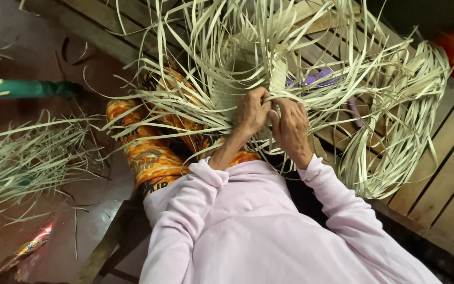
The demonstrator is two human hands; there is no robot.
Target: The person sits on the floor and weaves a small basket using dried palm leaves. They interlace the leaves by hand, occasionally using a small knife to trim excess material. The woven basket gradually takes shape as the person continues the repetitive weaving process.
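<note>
Woven strips (269, 79), pale, flat and too many to count, fan out over the person's lap above the slatted wooden bench (447, 173). Two hands work them: left hand (251, 111) and right hand (290, 126), touching, each pinched on strips. One loose bundle (22, 163) lies on the floor.

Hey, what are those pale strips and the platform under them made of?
Pale flat strips: probably dried palm leaf or split reed; matte, thin, curling freely. Brown slatted platform: unfinished-looking wood, with grain and gaps between boards.
</note>
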